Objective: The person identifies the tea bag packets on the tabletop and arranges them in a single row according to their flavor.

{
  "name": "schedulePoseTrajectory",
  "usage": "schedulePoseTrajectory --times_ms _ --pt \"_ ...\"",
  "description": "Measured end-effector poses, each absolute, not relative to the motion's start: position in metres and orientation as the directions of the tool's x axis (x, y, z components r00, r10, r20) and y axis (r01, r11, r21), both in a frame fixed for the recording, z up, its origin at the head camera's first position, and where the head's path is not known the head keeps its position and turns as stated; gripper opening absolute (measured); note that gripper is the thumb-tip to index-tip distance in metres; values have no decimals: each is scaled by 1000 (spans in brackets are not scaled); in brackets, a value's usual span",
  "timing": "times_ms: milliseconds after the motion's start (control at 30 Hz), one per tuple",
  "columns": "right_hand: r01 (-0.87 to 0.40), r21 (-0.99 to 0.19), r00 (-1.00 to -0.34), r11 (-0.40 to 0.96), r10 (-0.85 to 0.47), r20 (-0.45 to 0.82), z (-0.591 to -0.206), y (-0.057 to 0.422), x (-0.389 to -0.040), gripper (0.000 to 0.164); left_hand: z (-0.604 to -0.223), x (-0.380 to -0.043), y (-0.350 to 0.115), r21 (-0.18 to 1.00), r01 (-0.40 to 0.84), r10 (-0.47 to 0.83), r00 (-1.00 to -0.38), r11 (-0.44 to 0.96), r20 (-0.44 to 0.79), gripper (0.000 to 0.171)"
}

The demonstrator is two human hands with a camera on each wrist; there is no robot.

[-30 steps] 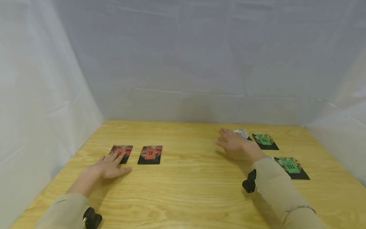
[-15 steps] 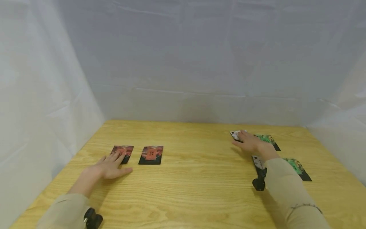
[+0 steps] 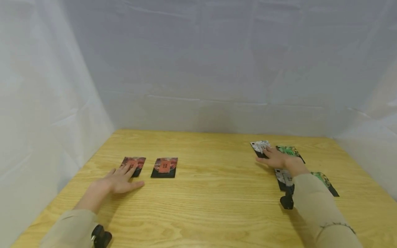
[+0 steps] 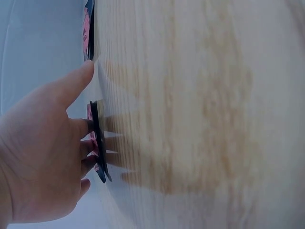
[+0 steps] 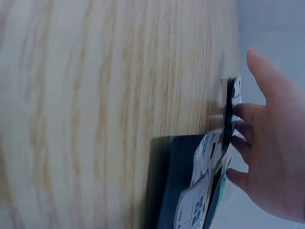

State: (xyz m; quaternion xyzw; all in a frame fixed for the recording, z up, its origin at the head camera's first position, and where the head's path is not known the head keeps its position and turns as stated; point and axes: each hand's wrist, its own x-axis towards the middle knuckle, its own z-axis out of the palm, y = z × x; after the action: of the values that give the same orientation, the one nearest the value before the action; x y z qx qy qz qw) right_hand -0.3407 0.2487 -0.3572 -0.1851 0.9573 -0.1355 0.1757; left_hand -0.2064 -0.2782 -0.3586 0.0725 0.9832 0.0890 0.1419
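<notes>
My left hand (image 3: pixel 116 182) lies with straight, spread fingers on a flat red-and-black packet (image 3: pixel 140 163) at the table's left. In the left wrist view, the fingertips touch this packet's face and the thumb stands apart. A second red packet (image 3: pixel 164 168) lies just to the right. On the far right, my right hand (image 3: pixel 276 159) reaches out over a white-and-black packet (image 3: pixel 258 145), fingertips at its lower part, thumb stretched to the left. Whether they press on it, I cannot tell. The right wrist view shows the hand (image 5: pixel 281 148) with fingers extended, holding nothing.
Beside the right hand lie a green packet (image 3: pixel 286 150), a nearer white packet (image 3: pixel 283 176) and another green packet (image 3: pixel 324 178), partly hidden by the right sleeve. All lie on a wooden table (image 3: pixel 204 206). White sheeting (image 3: pixel 198 69) hangs at the back and sides.
The right hand has moved right and slightly nearer, uncovering more of the far white packet; the nearer white packet has come into view beside the forearm. The left hand stays on the red packet.
</notes>
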Motion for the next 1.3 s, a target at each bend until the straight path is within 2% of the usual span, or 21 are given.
schedulePoseTrajectory --times_ms 333,667,1300 --pt "-346 -293 -851 891 -429 -303 -353 243 -338 89 -357 -208 -278 196 118 168 -951 974 -261 94" --pt "-397 -187 -825 899 -438 -358 -355 230 -335 87 -357 -209 -278 188 113 160 -953 976 -257 93" --pt "-409 -179 -816 895 -447 -368 -351 217 -319 83 -357 -214 -274 193 123 172 -950 973 -260 93"
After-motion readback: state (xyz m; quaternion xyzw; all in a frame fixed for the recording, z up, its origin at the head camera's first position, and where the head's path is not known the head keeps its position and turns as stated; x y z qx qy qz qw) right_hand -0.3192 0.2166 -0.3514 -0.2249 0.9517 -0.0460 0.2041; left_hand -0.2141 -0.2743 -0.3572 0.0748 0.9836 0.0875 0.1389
